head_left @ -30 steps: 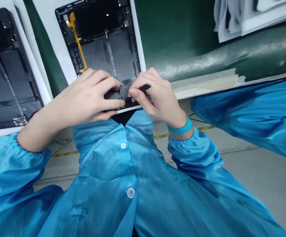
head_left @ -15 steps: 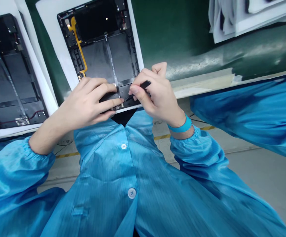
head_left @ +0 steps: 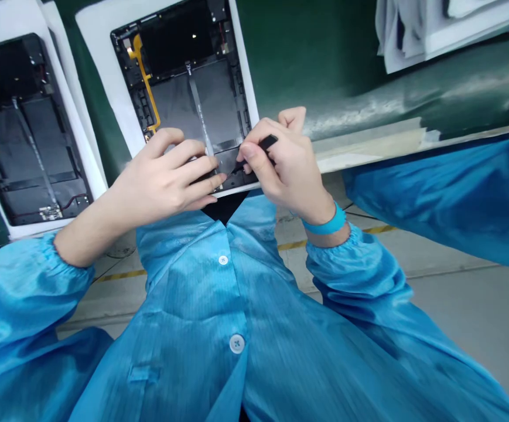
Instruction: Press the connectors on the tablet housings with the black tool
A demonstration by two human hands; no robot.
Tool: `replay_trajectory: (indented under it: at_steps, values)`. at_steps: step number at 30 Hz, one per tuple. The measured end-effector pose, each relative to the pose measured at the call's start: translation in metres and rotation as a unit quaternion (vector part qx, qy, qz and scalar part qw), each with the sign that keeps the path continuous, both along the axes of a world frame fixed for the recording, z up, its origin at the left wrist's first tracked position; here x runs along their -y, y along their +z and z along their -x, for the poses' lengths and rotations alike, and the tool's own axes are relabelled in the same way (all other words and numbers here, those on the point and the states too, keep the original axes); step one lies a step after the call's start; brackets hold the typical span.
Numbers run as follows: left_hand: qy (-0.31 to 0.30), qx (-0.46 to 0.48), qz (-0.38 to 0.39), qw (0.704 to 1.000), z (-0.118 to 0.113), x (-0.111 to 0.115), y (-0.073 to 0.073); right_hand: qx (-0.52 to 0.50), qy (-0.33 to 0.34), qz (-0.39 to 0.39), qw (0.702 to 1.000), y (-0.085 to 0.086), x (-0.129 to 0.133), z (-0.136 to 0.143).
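An opened tablet (head_left: 170, 99) lies on a white sheet in front of me. Inside it are a yellow-orange flex cable (head_left: 147, 88), a long grey ribbon cable (head_left: 199, 108) and dark panels. My left hand (head_left: 161, 176) rests over the tablet's lower edge with its fingers spread, hiding part of the small circuit board (head_left: 220, 187) there. In a pinch, my right hand (head_left: 280, 161) holds slim black tweezers (head_left: 239, 166). Their tip points down to the tablet's lower edge, close beside my left fingertip; whether it touches anything I cannot tell.
A second opened tablet (head_left: 30, 129) lies at the left on white sheets. At the upper right is a stack of white sheets (head_left: 412, 41) on the green bench mat (head_left: 316, 58). Tape (head_left: 368, 143) runs along the bench's front edge. Another blue-clothed person (head_left: 447, 199) is at the right.
The view has shifted slightly, so the tablets appear farther right. My left fingers are a little more arched and apart. More of the tweezers shows below my right fingers.
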State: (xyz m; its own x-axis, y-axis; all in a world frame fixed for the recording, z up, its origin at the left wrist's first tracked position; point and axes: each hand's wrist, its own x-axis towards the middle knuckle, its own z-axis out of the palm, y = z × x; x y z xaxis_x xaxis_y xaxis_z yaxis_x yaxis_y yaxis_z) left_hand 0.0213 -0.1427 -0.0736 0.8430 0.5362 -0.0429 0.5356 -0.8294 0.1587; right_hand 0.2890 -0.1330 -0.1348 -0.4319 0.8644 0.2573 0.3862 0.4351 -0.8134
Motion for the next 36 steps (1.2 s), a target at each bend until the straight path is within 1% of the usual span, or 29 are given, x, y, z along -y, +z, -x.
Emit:
replay_trajectory:
  at_steps: [2, 4, 6, 7, 8, 9, 12, 14, 17, 20, 23, 25, 27, 30, 34, 36]
  values:
    - [-0.019, -0.007, -0.028, 0.999, 0.002, 0.002, -0.002, 0.009, -0.001, 0.002, 1.0, 0.001, 0.001, -0.001]
    - [-0.048, -0.002, -0.084, 0.995, 0.003, 0.003, -0.004, 0.016, -0.005, 0.004, 1.0, 0.002, 0.001, -0.001]
    - [-0.068, 0.017, -0.132, 0.989, 0.003, 0.004, -0.007, 0.019, -0.013, 0.001, 1.0, 0.002, 0.002, -0.001]
    - [-0.071, 0.028, -0.14, 0.987, 0.003, 0.005, -0.009, 0.019, -0.018, -0.002, 1.0, 0.001, 0.002, -0.001]
    - [-0.066, 0.039, -0.13, 0.988, 0.004, 0.005, -0.01, 0.017, -0.024, -0.006, 1.0, 0.001, 0.002, -0.001]
    - [-0.054, 0.049, -0.104, 0.992, 0.004, 0.005, -0.012, 0.016, -0.031, -0.01, 0.999, 0.001, 0.002, 0.0]
    - [-0.013, 0.064, -0.002, 0.998, 0.006, 0.005, -0.016, 0.02, -0.057, -0.018, 0.998, 0.0, 0.003, 0.002]
    - [0.0, 0.058, 0.028, 0.998, 0.007, 0.005, -0.018, 0.028, -0.075, -0.035, 0.996, 0.0, 0.003, 0.004]
    - [0.006, 0.066, 0.038, 0.997, 0.009, 0.005, -0.021, 0.029, -0.099, -0.053, 0.993, 0.0, 0.002, 0.003]
    - [0.017, 0.093, 0.047, 0.994, 0.009, 0.006, -0.022, 0.017, -0.111, -0.021, 0.993, 0.001, 0.002, 0.0]
    - [-0.001, 0.081, 0.011, 0.997, 0.008, 0.007, -0.021, 0.011, -0.123, -0.001, 0.992, 0.004, 0.004, -0.002]
    - [-0.017, 0.066, -0.018, 0.998, 0.007, 0.008, -0.019, 0.006, -0.127, -0.01, 0.992, 0.005, 0.006, -0.002]
    - [-0.024, 0.062, -0.03, 0.997, 0.007, 0.007, -0.018, 0.004, -0.123, -0.022, 0.992, 0.005, 0.007, -0.002]
    - [-0.02, 0.07, -0.023, 0.997, 0.006, 0.005, -0.017, 0.005, -0.122, -0.03, 0.992, 0.003, 0.008, -0.001]
    - [-0.006, 0.076, -0.014, 0.997, 0.002, 0.0, -0.016, -0.024, -0.143, -0.043, 0.988, -0.002, 0.008, 0.0]
    - [-0.002, 0.079, -0.013, 0.997, -0.001, -0.003, -0.016, -0.024, -0.143, -0.052, 0.988, -0.003, 0.008, 0.0]
